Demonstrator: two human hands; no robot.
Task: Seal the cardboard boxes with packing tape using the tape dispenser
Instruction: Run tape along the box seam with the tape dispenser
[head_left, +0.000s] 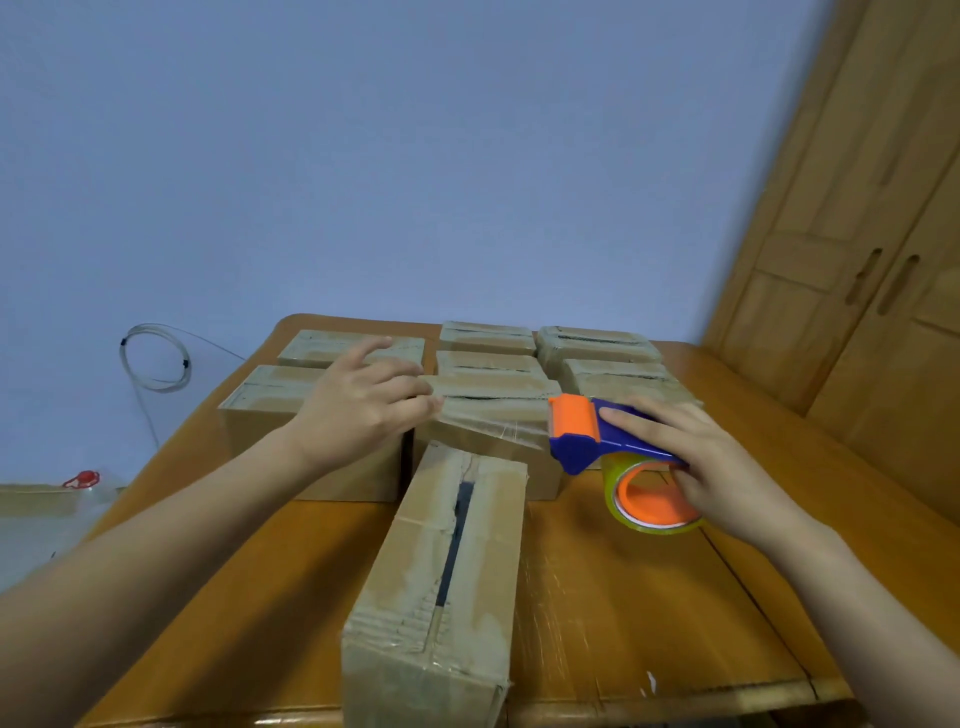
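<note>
A long cardboard box (441, 566) lies nearest me on the wooden table (639, 597), its top seam gaping along the middle. Above its far end, my right hand (711, 467) grips a blue and orange tape dispenser (592, 436) with a roll of clear tape (649, 499). A strip of clear tape (493, 423) stretches leftward from the dispenser to my left hand (363, 405), which pinches its free end. The strip hangs in the air over the box behind.
Several more cardboard boxes (488, 338) stand in rows at the back of the table. A wooden wardrobe (857, 291) rises on the right. A coil of clear cable (156, 358) hangs on the blue wall at left, above a red-capped container (82, 479).
</note>
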